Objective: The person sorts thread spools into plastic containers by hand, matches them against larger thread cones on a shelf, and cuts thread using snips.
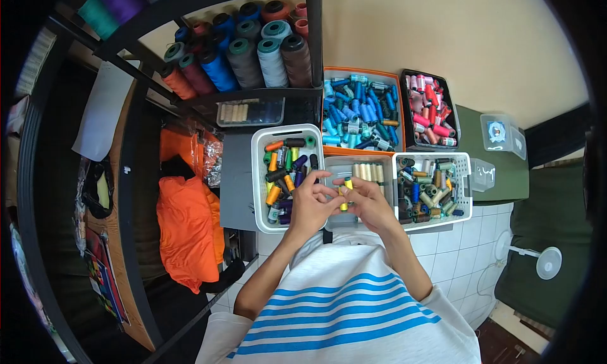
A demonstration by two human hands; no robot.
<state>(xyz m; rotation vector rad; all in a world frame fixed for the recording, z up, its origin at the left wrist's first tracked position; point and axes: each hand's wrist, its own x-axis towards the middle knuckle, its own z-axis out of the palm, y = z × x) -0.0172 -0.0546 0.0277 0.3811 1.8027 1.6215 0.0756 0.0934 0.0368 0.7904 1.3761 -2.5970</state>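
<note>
Both hands meet above a clear plastic bin (pixel 341 221) at the middle of the table. Between the fingertips of my right hand (pixel 368 203) is a yellow thread spool (pixel 344 193), held roughly upright. My left hand (pixel 312 203) is beside it, its fingers curved and spread, with the fingertips close to the spool; whether they touch it is unclear. Cream spools (pixel 368 172) lie in a row inside the clear bin, partly behind my right hand. Left of the bin, a white basket (pixel 258 174) holds orange, yellow, green, purple and black spools.
A white basket (pixel 468 187) of olive, grey and brown spools stands right. Behind are an orange-rimmed bin (pixel 401 111) of blue spools and a black basket (pixel 453 104) of pink and red ones. A dark shelf (pixel 314 48) with large cones rises at the back left.
</note>
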